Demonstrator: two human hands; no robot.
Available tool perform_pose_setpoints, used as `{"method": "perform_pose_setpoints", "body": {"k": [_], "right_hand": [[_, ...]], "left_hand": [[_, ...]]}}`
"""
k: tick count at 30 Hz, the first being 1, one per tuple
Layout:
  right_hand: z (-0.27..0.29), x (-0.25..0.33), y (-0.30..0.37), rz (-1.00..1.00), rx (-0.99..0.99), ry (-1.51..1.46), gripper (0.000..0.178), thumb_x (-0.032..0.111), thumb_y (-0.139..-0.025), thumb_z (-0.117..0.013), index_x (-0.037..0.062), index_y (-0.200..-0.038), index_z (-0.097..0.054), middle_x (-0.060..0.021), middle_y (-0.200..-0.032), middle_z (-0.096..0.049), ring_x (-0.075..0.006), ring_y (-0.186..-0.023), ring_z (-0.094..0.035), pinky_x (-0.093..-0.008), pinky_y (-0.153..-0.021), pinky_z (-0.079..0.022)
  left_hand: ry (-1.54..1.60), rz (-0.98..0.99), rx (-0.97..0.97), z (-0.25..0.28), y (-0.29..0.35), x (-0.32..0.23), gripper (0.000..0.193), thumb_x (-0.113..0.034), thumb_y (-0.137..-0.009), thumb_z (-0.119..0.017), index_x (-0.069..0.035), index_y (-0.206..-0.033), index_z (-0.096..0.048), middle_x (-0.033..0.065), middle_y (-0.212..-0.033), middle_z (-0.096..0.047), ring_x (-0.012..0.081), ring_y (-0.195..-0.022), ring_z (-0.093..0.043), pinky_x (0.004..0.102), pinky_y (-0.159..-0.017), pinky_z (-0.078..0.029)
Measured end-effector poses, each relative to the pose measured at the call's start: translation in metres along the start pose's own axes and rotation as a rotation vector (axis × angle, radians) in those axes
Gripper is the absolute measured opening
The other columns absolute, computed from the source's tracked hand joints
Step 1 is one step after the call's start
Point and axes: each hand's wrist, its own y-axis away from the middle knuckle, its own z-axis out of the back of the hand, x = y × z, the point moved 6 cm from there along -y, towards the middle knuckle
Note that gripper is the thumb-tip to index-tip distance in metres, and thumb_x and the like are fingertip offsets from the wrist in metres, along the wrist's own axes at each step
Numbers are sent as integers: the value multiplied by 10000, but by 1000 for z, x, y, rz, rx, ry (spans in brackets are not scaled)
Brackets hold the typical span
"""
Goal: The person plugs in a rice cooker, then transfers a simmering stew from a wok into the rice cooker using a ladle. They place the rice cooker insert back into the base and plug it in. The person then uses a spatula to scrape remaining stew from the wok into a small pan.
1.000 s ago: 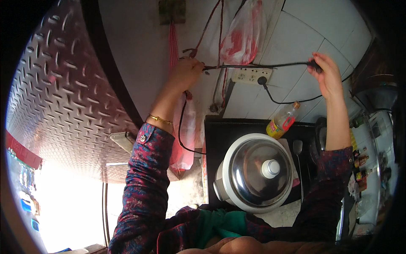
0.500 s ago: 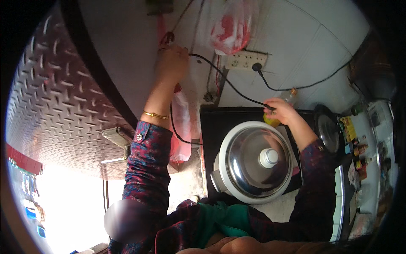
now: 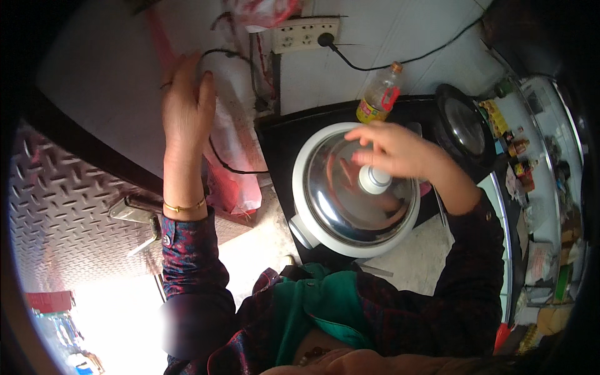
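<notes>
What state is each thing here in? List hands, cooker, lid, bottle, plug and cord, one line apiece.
Left hand: fingers extended upward, grip unclear
Right hand: open, over the lid
White cooker: covered
Metal lid: on the cooker, knob up
Bottle: capped
Black plug: inserted in the socket strip
Black cord near left hand: slack, curved

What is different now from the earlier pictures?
The right hand has let go of the black cord and moved back toward the person, over the steel lid. The left hand, fingers straighter, remains by the cord, its grip unclear. The lid stays on, the plug in its socket strip.
</notes>
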Motion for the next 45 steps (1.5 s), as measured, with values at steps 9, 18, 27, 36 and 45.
{"method": "perform_pose_setpoints", "body": {"k": [9, 18, 27, 36, 45], "right_hand": [[-37, 3, 49, 63, -374, 191, 306, 214, -778, -686, 47, -1014, -587, -163, -948, -535, -340, -874, -583, -408, -731, -486], [16, -66, 90, -196, -619, -580, 271, 139, -830, -621, 74, -1093, -607, -91, -1027, -614, -188, -836, -596, -332, -750, -492], [-2, -133, 174, -216, -938, -764, 265, 141, -877, -573, 37, -1119, -603, -80, -1047, -626, -152, -886, -604, -291, -757, -497], [-28, -184, 266, -294, -1032, -833, 258, 157, -894, -555, 25, -1110, -605, -83, -1047, -627, -148, -895, -605, -282, -751, -498], [-64, -259, 385, -401, -978, -737, 258, 173, -911, -537, 12, -1101, -607, -85, -1046, -627, -143, -903, -606, -272, -745, -500]], "left_hand": [[84, -32, 163, -35, 53, -24, 203, -53, -821, -605, -7, -1018, -619, 164, -1058, -585, 328, -987, -567, 375, -858, -449], [295, 183, 269, -8, 114, -10, 215, -29, -901, -526, -6, -1088, -629, 82, -1103, -568, 152, -1015, -560, 268, -884, -449], [416, 455, 345, 17, 178, 10, 163, -63, -935, -520, -6, -1045, -626, 53, -1128, -552, 121, -996, -540, 258, -866, -436], [534, 499, 309, 40, 226, -6, 187, -28, -935, -482, 8, -1074, -602, 83, -1132, -584, 150, -1000, -568, 286, -873, -446], [398, 598, 219, 54, 282, -64, 231, -102, -951, -476, -16, -1095, -635, 87, -1055, -651, 166, -932, -623, 305, -815, -476]]}}
